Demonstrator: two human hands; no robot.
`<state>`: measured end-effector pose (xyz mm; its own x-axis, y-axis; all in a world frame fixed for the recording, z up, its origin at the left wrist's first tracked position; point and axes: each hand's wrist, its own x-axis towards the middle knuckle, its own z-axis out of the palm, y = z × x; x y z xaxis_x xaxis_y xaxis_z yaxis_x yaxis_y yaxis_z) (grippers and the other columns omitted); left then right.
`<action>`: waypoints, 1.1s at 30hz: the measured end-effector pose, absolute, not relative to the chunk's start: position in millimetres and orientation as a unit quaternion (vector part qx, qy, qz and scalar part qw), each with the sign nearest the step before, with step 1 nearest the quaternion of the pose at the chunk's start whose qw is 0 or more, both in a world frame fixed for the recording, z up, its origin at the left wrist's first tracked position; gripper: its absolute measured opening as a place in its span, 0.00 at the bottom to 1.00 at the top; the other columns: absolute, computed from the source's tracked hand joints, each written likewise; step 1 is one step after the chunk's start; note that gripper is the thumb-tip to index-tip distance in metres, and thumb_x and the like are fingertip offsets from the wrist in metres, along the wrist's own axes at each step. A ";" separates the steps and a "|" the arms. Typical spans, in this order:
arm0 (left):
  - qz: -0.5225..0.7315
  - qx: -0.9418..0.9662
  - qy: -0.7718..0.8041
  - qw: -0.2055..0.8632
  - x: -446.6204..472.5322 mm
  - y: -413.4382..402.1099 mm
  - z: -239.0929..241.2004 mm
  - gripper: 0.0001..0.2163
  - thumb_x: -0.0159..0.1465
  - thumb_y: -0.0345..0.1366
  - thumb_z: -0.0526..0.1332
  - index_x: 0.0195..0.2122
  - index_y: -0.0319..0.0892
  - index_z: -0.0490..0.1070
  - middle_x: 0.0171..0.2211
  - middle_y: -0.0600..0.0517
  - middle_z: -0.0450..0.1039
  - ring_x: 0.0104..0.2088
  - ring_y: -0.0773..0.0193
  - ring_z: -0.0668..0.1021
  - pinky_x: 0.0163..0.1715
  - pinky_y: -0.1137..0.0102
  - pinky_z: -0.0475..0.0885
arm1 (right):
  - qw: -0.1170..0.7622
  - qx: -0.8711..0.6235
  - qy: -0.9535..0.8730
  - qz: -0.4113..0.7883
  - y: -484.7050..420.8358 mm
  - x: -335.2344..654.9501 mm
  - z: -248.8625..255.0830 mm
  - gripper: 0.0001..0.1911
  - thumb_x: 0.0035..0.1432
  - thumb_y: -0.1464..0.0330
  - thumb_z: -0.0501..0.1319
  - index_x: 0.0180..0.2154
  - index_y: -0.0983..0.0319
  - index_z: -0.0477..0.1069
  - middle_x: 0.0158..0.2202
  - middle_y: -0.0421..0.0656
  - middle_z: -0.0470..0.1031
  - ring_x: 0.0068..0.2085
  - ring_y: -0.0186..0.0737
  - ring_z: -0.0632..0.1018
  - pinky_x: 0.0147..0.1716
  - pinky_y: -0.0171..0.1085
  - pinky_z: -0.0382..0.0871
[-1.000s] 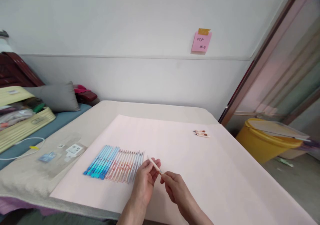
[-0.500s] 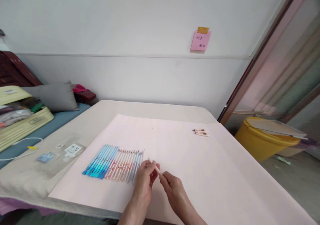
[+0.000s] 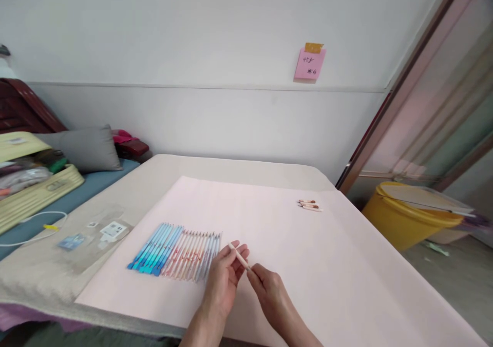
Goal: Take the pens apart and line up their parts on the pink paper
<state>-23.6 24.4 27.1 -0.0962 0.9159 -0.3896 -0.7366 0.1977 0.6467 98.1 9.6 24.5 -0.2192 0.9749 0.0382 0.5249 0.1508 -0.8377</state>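
A slim whitish pen (image 3: 239,256) slants between my two hands, its pointed end up and to the left. My right hand (image 3: 265,283) pinches its lower end. My left hand (image 3: 225,275) cradles the upper part between the thumb and loosely curled fingers. Just left of my left hand, a row of pens lies side by side on a pale pink sheet (image 3: 269,224). Bright blue pens (image 3: 157,247) form its left part, then come pinkish pens (image 3: 188,254) and pale grey-blue ones (image 3: 211,252). Several small pen parts with dark tips (image 3: 308,206) lie at the far right.
Clear plastic packaging (image 3: 94,247) and a white cable (image 3: 38,214) lie left of the sheet. Further left are a grey pillow (image 3: 88,149) and an open cream-coloured case (image 3: 42,198). A yellow bin (image 3: 400,224) stands on the floor at right. A pink note (image 3: 309,63) hangs on the wall.
My left fingers have loosened and spread a little around the pen, so more of it shows. My right hand keeps its pinch, shifted very slightly.
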 end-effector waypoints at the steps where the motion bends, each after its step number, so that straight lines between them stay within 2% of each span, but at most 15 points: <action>1: 0.623 0.116 0.399 0.662 -23.7 24.6 27.5 0.10 0.51 0.32 0.65 0.35 0.38 0.70 0.36 0.43 0.74 0.40 0.59 0.76 0.36 0.68 0.71 | 0.310 -0.541 -0.694 0.359 9.6 98.7 24.7 0.17 0.59 0.61 0.49 0.20 0.59 0.53 0.17 0.35 0.57 0.20 0.32 0.57 0.21 0.32 0.47; 3: 0.626 0.128 0.419 0.646 -24.5 24.5 27.1 0.08 0.50 0.33 0.66 0.29 0.38 0.69 0.30 0.47 0.74 0.36 0.61 0.77 0.33 0.71 0.71 | 0.296 -0.547 -0.704 0.343 8.5 99.0 25.0 0.16 0.58 0.61 0.49 0.21 0.59 0.54 0.16 0.35 0.57 0.19 0.31 0.56 0.20 0.33 0.45; 5: 0.629 0.129 0.440 0.628 -25.2 23.9 26.1 0.09 0.49 0.34 0.67 0.24 0.38 0.67 0.26 0.50 0.72 0.34 0.63 0.77 0.29 0.74 0.71 | 0.281 -0.553 -0.715 0.323 7.1 98.7 24.5 0.15 0.58 0.61 0.50 0.21 0.59 0.55 0.16 0.35 0.57 0.18 0.31 0.55 0.20 0.34 0.44; 11: 0.622 0.089 0.376 0.681 -24.7 23.2 27.4 0.11 0.54 0.35 0.63 0.37 0.37 0.69 0.39 0.41 0.73 0.43 0.57 0.75 0.39 0.67 0.72 | 0.288 -0.553 -0.715 0.317 8.6 100.0 22.0 0.16 0.59 0.61 0.48 0.21 0.59 0.55 0.17 0.36 0.59 0.20 0.32 0.58 0.21 0.33 0.45; 15: 0.624 0.095 0.428 0.647 -25.0 24.5 25.5 0.08 0.50 0.34 0.66 0.28 0.38 0.68 0.30 0.46 0.74 0.37 0.59 0.77 0.31 0.72 0.72 | 0.256 -0.557 -0.730 0.302 7.2 99.6 24.2 0.15 0.59 0.60 0.47 0.22 0.58 0.55 0.16 0.35 0.60 0.19 0.32 0.58 0.20 0.33 0.45; 17: 0.626 0.082 0.436 0.642 -24.9 24.5 25.2 0.09 0.51 0.35 0.65 0.30 0.38 0.68 0.31 0.45 0.74 0.38 0.58 0.77 0.30 0.72 0.72 | 0.248 -0.560 -0.734 0.292 6.7 99.0 24.9 0.15 0.60 0.61 0.47 0.22 0.58 0.55 0.17 0.36 0.60 0.19 0.32 0.59 0.20 0.33 0.46; 21: 0.621 0.076 0.390 0.675 -24.4 24.3 27.2 0.11 0.54 0.35 0.62 0.37 0.36 0.68 0.40 0.40 0.73 0.43 0.55 0.75 0.36 0.66 0.73 | 0.245 -0.572 -0.733 0.274 7.9 100.0 25.0 0.16 0.60 0.60 0.45 0.22 0.59 0.54 0.17 0.36 0.62 0.20 0.32 0.60 0.21 0.32 0.46; 24: 0.623 0.086 0.423 0.653 -25.7 24.7 26.0 0.07 0.52 0.33 0.64 0.30 0.37 0.67 0.33 0.43 0.74 0.37 0.60 0.77 0.30 0.72 0.73 | 0.226 -0.573 -0.746 0.253 7.7 100.4 25.6 0.15 0.61 0.60 0.45 0.23 0.58 0.55 0.17 0.36 0.62 0.19 0.32 0.59 0.21 0.33 0.45; 27: 0.622 0.084 0.446 0.638 -27.1 25.0 22.2 0.10 0.51 0.34 0.66 0.24 0.39 0.63 0.28 0.48 0.73 0.32 0.65 0.77 0.25 0.76 0.71 | 0.208 -0.570 -0.761 0.229 6.6 99.5 26.6 0.15 0.61 0.61 0.45 0.24 0.58 0.55 0.17 0.36 0.62 0.18 0.32 0.58 0.21 0.33 0.44; 33: 0.650 0.053 0.456 0.606 -27.7 26.4 19.4 0.08 0.53 0.32 0.63 0.26 0.40 0.62 0.28 0.48 0.73 0.33 0.63 0.78 0.27 0.73 0.72 | 0.192 -0.573 -0.764 0.226 6.6 102.6 28.7 0.15 0.60 0.61 0.46 0.23 0.59 0.56 0.17 0.36 0.62 0.19 0.32 0.60 0.21 0.33 0.44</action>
<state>-27.7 26.4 19.4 -0.2604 0.8356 -0.4837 -0.7391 0.1498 0.6568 102.6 6.6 28.7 -0.2695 0.9624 0.0345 0.7884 0.2410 -0.5660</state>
